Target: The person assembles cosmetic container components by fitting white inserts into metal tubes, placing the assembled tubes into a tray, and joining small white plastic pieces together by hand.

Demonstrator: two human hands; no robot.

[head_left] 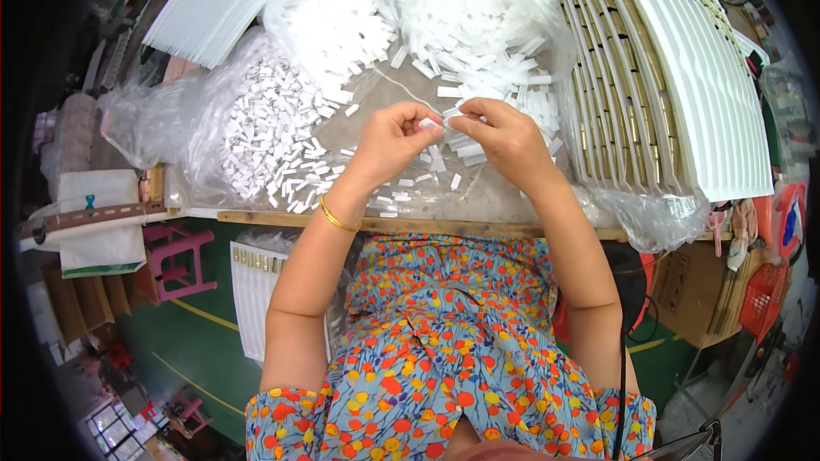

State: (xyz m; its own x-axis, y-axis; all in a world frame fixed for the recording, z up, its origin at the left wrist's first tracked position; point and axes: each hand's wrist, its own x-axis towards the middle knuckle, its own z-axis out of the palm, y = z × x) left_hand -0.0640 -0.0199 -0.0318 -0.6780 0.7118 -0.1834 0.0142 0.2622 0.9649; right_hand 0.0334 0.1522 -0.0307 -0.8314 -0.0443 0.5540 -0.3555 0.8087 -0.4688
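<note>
Over the worktable my left hand (391,143) pinches a small white plastic piece (428,123) between thumb and fingertips. Facing it, my right hand (511,142) has its thumb and fingers closed on a translucent strip (453,112), close to the left fingertips. Whether the two pieces touch is too small to tell. A pile of small white blocks (272,124) spreads to the left of my hands. Longer translucent strips (478,51) lie heaped beyond them, partly in clear plastic bags. A few loose white pieces lie on the tabletop just under my wrists.
White ribbed panels (209,4) stack at the far left. On the right stand rows of panels with gold-coloured metal pieces (632,77), beside white wavy sheets (717,111). A wooden edge (461,228) borders the table's near side. A pink stool (181,260) stands on the green floor.
</note>
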